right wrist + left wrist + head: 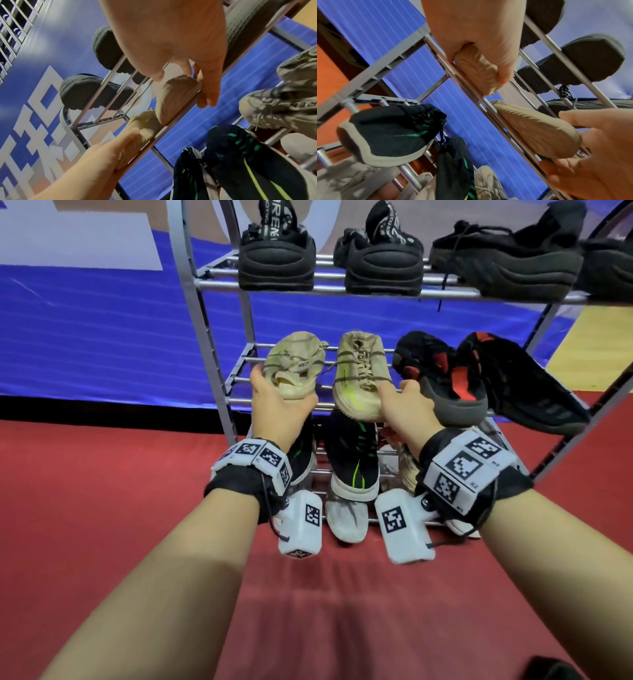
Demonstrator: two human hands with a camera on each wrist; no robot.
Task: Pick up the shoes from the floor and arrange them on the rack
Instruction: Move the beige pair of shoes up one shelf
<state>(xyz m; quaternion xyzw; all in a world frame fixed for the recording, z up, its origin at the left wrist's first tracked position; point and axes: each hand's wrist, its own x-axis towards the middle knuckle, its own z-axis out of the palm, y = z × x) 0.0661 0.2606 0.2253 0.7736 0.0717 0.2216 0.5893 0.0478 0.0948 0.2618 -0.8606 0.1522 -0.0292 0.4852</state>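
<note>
Both hands grip beige shoes, our left hand (278, 405) the left beige shoe (294, 366), our right hand (406, 409) the right beige shoe (359, 378), heels overhanging the rack's (219, 371) middle shelf's front edge (bars are slick); they may slide off.

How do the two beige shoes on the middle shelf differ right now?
The left beige shoe looks crumpled, its heel gripped by the left hand. The right beige shoe keeps its shape, showing yellow-green streaks; the right hand holds its heel. Both lie on the middle shelf.
</note>
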